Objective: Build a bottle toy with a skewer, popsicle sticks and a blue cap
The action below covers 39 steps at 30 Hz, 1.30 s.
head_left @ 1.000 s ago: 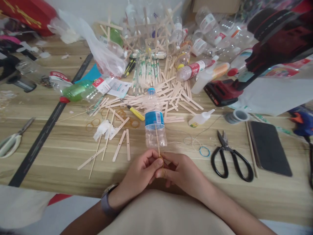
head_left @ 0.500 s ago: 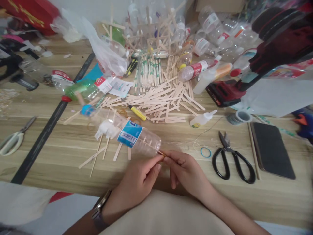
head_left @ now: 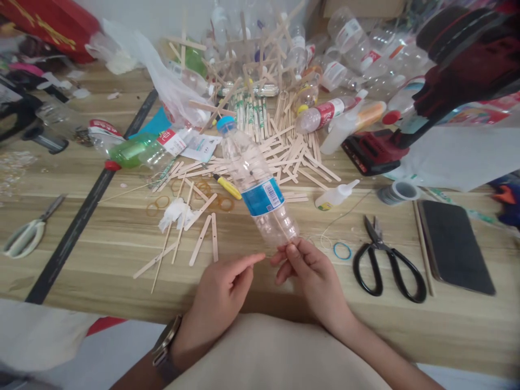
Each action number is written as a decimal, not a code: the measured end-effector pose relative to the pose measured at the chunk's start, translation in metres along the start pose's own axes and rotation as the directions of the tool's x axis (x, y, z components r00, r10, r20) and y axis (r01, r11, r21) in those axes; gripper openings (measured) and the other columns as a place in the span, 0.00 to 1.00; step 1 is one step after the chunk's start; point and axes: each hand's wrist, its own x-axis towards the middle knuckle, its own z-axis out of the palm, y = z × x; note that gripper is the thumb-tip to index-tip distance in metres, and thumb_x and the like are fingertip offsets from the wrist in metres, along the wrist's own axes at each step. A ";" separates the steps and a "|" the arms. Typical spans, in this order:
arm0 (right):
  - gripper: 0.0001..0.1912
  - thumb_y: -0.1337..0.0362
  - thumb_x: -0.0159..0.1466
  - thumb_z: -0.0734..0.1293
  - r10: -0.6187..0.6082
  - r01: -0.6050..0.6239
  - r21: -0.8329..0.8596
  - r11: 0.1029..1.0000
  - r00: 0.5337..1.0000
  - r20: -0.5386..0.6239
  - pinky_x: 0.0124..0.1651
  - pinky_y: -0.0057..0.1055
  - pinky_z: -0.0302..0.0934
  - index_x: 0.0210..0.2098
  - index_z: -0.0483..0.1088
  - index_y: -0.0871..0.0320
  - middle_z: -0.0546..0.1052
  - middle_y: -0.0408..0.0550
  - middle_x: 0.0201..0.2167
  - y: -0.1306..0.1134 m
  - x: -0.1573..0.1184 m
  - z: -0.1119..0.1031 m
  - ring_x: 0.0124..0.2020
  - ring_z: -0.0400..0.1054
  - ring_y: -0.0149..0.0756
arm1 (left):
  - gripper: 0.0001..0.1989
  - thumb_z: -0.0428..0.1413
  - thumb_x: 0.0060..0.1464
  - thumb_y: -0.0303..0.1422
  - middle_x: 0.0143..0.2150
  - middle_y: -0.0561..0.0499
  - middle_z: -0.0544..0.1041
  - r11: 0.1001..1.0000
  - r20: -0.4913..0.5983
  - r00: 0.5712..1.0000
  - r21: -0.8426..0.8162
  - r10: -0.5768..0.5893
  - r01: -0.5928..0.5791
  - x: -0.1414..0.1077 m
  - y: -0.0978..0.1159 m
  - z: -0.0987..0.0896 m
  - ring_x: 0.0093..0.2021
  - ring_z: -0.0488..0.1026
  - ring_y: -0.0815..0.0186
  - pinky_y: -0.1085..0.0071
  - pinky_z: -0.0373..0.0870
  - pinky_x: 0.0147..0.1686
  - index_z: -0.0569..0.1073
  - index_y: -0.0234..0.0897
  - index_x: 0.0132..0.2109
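A clear plastic bottle [head_left: 280, 225] with a blue label and blue cap points away from me, tilted up over the table. A thin stick shows through its wall and runs to the base. Crossed wooden sticks [head_left: 211, 108] are at its cap end. My right hand [head_left: 311, 271] is closed at the base, thumb and fingers pinching there; the exact grip point is partly covered. My left hand [head_left: 229, 281] is just left of it, index finger stretched toward the right fingertips, with nothing visible in it. A watch [head_left: 166, 341] is on the left wrist.
Loose craft sticks [head_left: 260, 162] lie in a pile beyond the bottle. Black-handled scissors [head_left: 385, 260], a phone [head_left: 457, 246] and a glue bottle [head_left: 335, 196] are to the right. A red power tool [head_left: 376, 149] stands behind them. White-handled scissors [head_left: 28, 235] lie left.
The bottle's cap end has swung from the left to point away from me, and its base has shifted right. My left fingers have come off the pinch at the base.
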 end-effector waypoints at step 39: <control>0.21 0.48 0.51 0.77 0.208 -0.304 0.266 0.915 0.919 0.334 0.18 0.21 0.55 0.27 0.69 0.58 0.71 0.36 0.19 0.006 -0.001 0.001 0.15 0.62 0.23 | 0.20 0.71 0.36 0.45 0.22 0.54 0.73 0.361 0.626 0.775 -0.704 -0.092 0.612 0.050 -0.003 0.009 0.23 0.69 0.70 0.75 0.59 0.24 0.74 0.34 0.24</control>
